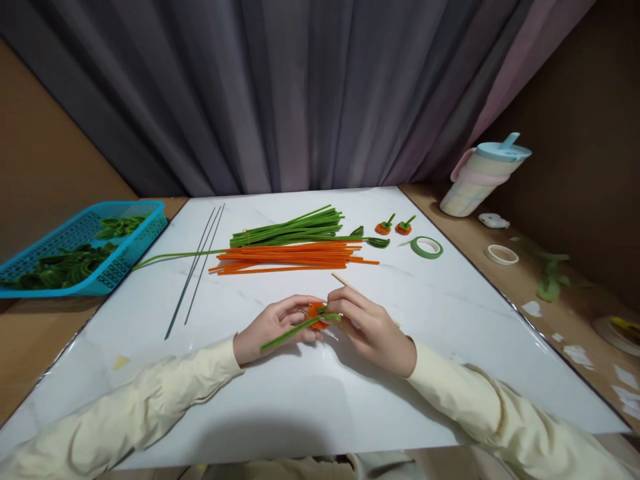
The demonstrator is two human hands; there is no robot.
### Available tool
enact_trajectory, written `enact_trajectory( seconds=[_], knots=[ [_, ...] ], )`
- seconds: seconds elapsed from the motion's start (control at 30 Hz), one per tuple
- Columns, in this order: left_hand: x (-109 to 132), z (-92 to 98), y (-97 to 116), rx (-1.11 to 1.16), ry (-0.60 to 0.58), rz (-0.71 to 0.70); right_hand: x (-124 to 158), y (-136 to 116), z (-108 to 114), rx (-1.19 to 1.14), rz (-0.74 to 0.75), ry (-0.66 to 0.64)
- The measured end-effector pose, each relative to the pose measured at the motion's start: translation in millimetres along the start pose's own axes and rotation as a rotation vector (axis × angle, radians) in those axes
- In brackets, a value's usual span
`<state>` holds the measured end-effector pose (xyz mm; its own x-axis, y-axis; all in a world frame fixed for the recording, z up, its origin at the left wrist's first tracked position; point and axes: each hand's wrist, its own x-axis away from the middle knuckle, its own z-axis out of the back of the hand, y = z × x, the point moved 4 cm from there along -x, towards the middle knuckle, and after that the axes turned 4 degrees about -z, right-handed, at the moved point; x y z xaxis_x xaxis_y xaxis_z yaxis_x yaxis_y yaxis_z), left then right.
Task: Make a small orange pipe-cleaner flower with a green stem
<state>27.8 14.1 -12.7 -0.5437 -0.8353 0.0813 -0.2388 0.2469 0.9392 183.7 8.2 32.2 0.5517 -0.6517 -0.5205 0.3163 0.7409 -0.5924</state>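
- Left hand (275, 328): fingers curled around a small orange piece (315, 312), near centre of white table (280, 417).
- Right hand (373, 330): fingertips pinched on the green strip (291, 335) crossing it.
- Farther: orange stems (293, 257).

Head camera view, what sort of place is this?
Probably a craft workspace: an orange-and-green piece is in hand, with piles of green stems and orange stems lying on the white tabletop.
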Motion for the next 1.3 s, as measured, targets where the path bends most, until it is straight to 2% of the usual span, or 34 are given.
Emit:
enact_trajectory(
  seconds=[0.1, 0.17, 0.37, 0.47, 0.53, 0.6, 0.8, 0.9, 0.97, 1.1, 1.3],
  knots=[
    [1.5, -3.3, 2.1, -0.068, 0.058, -0.029, 0.0, -3.0, -0.9, -0.033, -0.013, 0.014],
    [2.7, -5.7, 2.8, -0.103, 0.094, -0.041, -1.0, -3.0, -1.3, -0.083, -0.078, 0.012],
    [6.4, -7.5, 3.2, -0.200, 0.141, -0.059, -0.1, 12.3, -8.3, -0.379, -0.562, -0.071],
    [6.9, -5.9, 2.5, -0.240, 0.141, -0.074, 2.3, 15.6, -12.6, -0.489, -0.674, -0.118],
    [6.7, -5.4, 2.4, -0.263, 0.135, -0.081, 2.4, 14.5, -12.3, -0.457, -0.665, -0.114],
    [6.5, -5.4, 3.2, -0.278, 0.127, -0.082, 1.3, 11.3, -9.0, -0.362, -0.594, -0.078],
    [5.5, -5.4, 5.4, -0.287, 0.101, -0.086, -2.3, -1.1, 2.4, -0.171, -0.175, -0.032],
    [5.4, -4.3, 2.8, -0.288, 0.087, -0.072, -2.2, -3.3, 3.9, -0.113, -0.076, -0.023],
    [6.0, -4.1, 1.1, -0.316, 0.069, -0.065, -2.0, -4.3, 2.9, -0.086, -0.078, -0.017],
    [7.5, -4.5, -0.1, -0.358, 0.041, -0.078, -1.7, -1.9, 1.2, -0.029, -0.197, -0.025],
    [8.2, -4.3, -0.4, -0.303, 0.062, -0.082, -2.2, 8.0, -0.5, 0.013, -0.326, -0.262]
  ],
)
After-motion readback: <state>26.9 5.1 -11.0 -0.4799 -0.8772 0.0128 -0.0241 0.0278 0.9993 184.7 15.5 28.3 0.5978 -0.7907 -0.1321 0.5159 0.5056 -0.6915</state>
